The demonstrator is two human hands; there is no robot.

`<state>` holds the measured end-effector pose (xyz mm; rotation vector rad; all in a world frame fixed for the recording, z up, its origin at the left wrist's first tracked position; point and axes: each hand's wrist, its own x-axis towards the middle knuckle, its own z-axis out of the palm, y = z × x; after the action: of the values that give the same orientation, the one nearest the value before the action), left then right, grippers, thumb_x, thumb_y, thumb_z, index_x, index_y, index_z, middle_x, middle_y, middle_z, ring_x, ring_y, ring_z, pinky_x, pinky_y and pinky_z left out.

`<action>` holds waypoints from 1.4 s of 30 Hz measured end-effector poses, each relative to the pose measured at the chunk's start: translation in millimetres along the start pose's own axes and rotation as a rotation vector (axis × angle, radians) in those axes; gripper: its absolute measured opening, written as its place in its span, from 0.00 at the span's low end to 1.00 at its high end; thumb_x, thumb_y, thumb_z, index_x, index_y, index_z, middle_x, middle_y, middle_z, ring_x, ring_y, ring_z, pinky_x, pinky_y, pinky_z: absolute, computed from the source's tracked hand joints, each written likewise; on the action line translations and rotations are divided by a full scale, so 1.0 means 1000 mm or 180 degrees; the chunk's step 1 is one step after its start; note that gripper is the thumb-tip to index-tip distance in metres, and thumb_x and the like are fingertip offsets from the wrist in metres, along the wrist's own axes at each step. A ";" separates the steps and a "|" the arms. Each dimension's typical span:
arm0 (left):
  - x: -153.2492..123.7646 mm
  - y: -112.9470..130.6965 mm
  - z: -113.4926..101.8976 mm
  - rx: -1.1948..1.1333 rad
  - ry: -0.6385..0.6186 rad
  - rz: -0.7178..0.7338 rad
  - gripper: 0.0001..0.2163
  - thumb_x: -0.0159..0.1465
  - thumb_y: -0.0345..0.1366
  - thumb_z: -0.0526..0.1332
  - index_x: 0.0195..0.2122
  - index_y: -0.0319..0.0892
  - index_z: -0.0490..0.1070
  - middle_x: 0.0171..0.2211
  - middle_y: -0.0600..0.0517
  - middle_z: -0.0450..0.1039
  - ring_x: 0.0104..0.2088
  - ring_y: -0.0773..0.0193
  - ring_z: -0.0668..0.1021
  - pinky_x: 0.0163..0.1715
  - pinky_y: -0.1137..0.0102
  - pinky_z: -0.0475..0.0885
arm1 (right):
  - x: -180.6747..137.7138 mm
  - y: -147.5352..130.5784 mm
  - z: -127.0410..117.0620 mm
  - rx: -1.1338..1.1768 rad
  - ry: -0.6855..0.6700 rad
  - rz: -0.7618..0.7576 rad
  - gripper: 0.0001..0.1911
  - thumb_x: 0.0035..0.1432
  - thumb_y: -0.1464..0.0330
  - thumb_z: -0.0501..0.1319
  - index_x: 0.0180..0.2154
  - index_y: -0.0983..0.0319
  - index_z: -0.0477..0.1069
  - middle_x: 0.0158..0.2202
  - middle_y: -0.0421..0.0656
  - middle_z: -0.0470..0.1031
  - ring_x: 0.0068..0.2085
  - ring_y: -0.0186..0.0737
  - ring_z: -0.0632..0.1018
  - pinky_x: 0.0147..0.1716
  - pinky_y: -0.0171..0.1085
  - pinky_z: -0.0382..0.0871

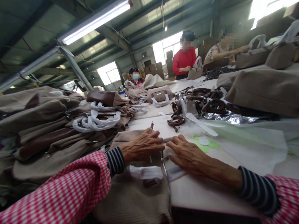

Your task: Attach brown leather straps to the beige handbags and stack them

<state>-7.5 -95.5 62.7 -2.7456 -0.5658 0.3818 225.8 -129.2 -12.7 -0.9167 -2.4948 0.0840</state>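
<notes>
A taupe handbag (130, 193) with a ribbed surface lies on its side in front of me, its metal-edged opening facing right. One handle (147, 173), wrapped in white, rests on the bag's near panel. My left hand (144, 145) lies over the bag's upper part, fingers bent and closed at the edge of the opening. From the other side, my right hand (187, 154) meets it with curled fingers at the same edge, above a second pale-wrapped strip (175, 173). The fingertips of both hands are partly hidden, so what exactly they pinch there is unclear.
Stacked taupe bags (56, 124) crowd the left side. Coiled brown straps (176, 122) and clear plastic (233, 116) lie ahead on the white table (198, 189). Large bags (263, 88) stand at right. A person in red (184, 60) and two other people work beyond.
</notes>
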 end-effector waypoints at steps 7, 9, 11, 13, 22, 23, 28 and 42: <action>-0.007 0.008 0.001 -0.0072 0.0139 0.0030 0.14 0.67 0.29 0.62 0.53 0.47 0.74 0.56 0.45 0.74 0.57 0.47 0.70 0.57 0.52 0.59 | -0.009 0.011 -0.013 -0.0037 -0.0039 -0.0001 0.11 0.69 0.70 0.53 0.43 0.59 0.74 0.43 0.51 0.77 0.47 0.54 0.74 0.56 0.57 0.67; -0.001 0.013 0.004 -0.0233 0.0130 0.0054 0.09 0.66 0.29 0.62 0.47 0.45 0.74 0.51 0.47 0.77 0.54 0.50 0.72 0.55 0.54 0.61 | -0.009 0.012 -0.008 -0.0096 -0.0166 0.0032 0.11 0.70 0.70 0.53 0.43 0.61 0.74 0.43 0.52 0.76 0.46 0.54 0.73 0.54 0.56 0.68; 0.001 0.013 0.002 -0.0417 0.0113 -0.0019 0.06 0.64 0.30 0.64 0.42 0.44 0.74 0.45 0.49 0.79 0.50 0.52 0.73 0.51 0.55 0.62 | -0.009 0.012 -0.004 -0.0159 -0.0216 0.0020 0.11 0.70 0.70 0.53 0.42 0.61 0.74 0.42 0.52 0.76 0.46 0.53 0.73 0.54 0.55 0.68; -0.004 0.009 -0.004 -0.0446 0.0170 -0.0082 0.07 0.63 0.29 0.65 0.42 0.45 0.74 0.44 0.50 0.79 0.48 0.52 0.72 0.50 0.55 0.62 | -0.009 0.010 -0.003 -0.0243 -0.0209 -0.0006 0.09 0.70 0.71 0.54 0.41 0.61 0.73 0.42 0.52 0.76 0.45 0.52 0.73 0.54 0.53 0.68; -0.059 0.016 0.022 -0.0893 0.1866 -0.1065 0.14 0.63 0.17 0.53 0.31 0.42 0.69 0.39 0.49 0.73 0.47 0.56 0.67 0.50 0.60 0.67 | -0.009 0.019 0.005 -0.0702 -0.0044 -0.0278 0.12 0.72 0.72 0.53 0.38 0.61 0.74 0.40 0.48 0.78 0.41 0.47 0.74 0.50 0.48 0.68; -0.057 0.022 0.029 -0.0970 0.2150 -0.1111 0.14 0.63 0.16 0.53 0.30 0.42 0.69 0.39 0.49 0.74 0.47 0.56 0.67 0.49 0.60 0.68 | -0.008 0.019 0.003 -0.0609 0.0016 -0.0273 0.11 0.72 0.71 0.53 0.40 0.61 0.75 0.42 0.48 0.78 0.42 0.47 0.75 0.51 0.48 0.68; -0.039 0.031 0.041 -0.1065 0.2886 -0.1144 0.13 0.64 0.17 0.54 0.30 0.42 0.69 0.36 0.50 0.75 0.45 0.56 0.67 0.45 0.60 0.67 | 0.027 0.001 -0.027 0.0121 0.0223 0.0154 0.10 0.70 0.73 0.57 0.35 0.63 0.74 0.37 0.44 0.76 0.38 0.40 0.75 0.40 0.38 0.67; -0.016 0.009 0.011 -0.1371 0.2358 -0.0359 0.15 0.64 0.18 0.49 0.26 0.42 0.65 0.34 0.51 0.75 0.44 0.59 0.71 0.47 0.64 0.71 | 0.026 0.024 -0.001 0.1183 -0.0480 -0.0126 0.19 0.53 0.85 0.55 0.39 0.63 0.78 0.40 0.43 0.80 0.44 0.39 0.78 0.48 0.36 0.69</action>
<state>-22.0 -107.1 52.7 -2.9173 -0.6322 -0.8466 223.5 -94.6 -6.5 -0.7262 -2.5097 0.6020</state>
